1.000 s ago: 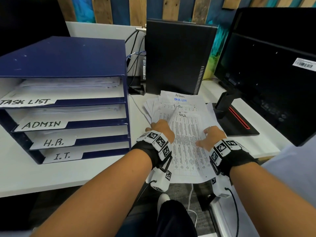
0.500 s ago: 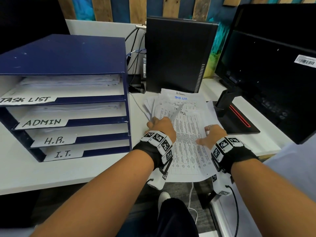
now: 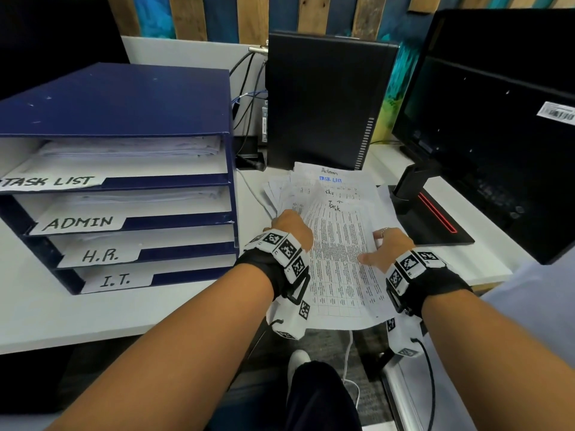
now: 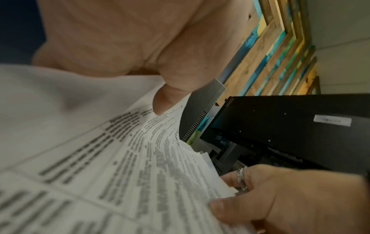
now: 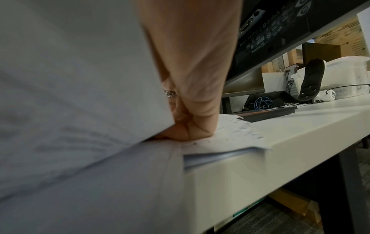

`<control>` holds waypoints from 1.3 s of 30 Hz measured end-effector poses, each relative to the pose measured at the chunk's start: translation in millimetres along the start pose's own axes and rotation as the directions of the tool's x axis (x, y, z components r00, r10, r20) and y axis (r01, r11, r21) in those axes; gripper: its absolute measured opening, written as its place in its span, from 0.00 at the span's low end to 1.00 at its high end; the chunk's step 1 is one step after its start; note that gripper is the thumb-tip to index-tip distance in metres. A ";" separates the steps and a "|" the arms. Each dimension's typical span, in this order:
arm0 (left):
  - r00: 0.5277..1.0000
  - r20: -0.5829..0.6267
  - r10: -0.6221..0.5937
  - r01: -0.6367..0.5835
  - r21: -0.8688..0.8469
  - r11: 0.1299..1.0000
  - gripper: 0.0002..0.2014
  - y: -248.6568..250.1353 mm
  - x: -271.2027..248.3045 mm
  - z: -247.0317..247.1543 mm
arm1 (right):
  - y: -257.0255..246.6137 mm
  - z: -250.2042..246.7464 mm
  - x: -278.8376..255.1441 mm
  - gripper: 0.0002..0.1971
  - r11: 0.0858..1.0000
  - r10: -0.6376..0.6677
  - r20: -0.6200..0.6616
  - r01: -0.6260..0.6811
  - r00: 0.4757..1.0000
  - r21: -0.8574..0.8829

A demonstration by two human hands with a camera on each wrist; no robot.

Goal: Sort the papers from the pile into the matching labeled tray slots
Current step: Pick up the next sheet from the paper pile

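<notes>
1. The left hand [image 3: 292,228] pinches the left edge of the top sheet [image 3: 339,259], a printed table headed "Task" in handwriting; the left wrist view shows the thumb on top of the paper, which bows upward.
2. The right hand [image 3: 392,245] grips the sheet's right edge with thumb over and fingers curled beneath (a ring shows on one finger), knuckles resting on the pile [image 3: 336,181].
3. The pile lies on the white bench [image 3: 130,315] just right of the blue tray rack [image 3: 124,119], with its near edge hanging over the bench front.
4. The rack's slots read, top to bottom, TASK LIST, ADMIN, H.R., I.T.; the TASK LIST slot [image 3: 130,163] looks like the match for this heading.
5. To do this well: check that only one sheet has separated, lift it level with both hands, then swing it left and feed it flat into the top slot so the edge does not catch on the papers already there.
</notes>
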State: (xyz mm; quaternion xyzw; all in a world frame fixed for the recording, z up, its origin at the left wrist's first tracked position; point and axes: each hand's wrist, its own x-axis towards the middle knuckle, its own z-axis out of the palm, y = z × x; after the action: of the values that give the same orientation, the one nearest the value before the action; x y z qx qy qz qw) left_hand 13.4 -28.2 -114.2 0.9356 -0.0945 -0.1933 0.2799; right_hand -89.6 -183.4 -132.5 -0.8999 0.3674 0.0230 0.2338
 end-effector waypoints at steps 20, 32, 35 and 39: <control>0.998 -0.019 0.066 -0.069 -0.219 0.973 0.09 -12.1 -10.2 -7.1 | 1.4 -2.7 3.6 0.24 0.995 0.032 -0.034 -0.035 0.999 -0.092; 0.950 -0.302 0.079 -0.210 -0.429 0.879 0.19 -42.2 -24.8 -18.8 | -1.8 -5.9 6.5 0.14 0.997 0.074 -0.085 -0.071 0.994 0.037; 0.975 -0.222 0.025 -0.136 -0.502 0.854 0.17 -47.2 -22.7 -15.8 | 1.5 -9.4 4.6 0.13 0.991 0.097 -0.100 -0.086 0.990 0.105; 0.966 -0.231 -0.113 -0.042 -0.574 0.818 0.14 -45.4 -17.7 -11.2 | 3.9 -11.1 0.9 0.13 0.988 0.110 -0.086 -0.100 0.990 0.122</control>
State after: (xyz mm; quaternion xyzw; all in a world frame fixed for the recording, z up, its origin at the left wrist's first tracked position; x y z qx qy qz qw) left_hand 5.1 19.8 -125.6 0.8263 0.0223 -0.0961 0.5546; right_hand -93.0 -191.3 -124.4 -0.8641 0.4255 -0.0280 0.2675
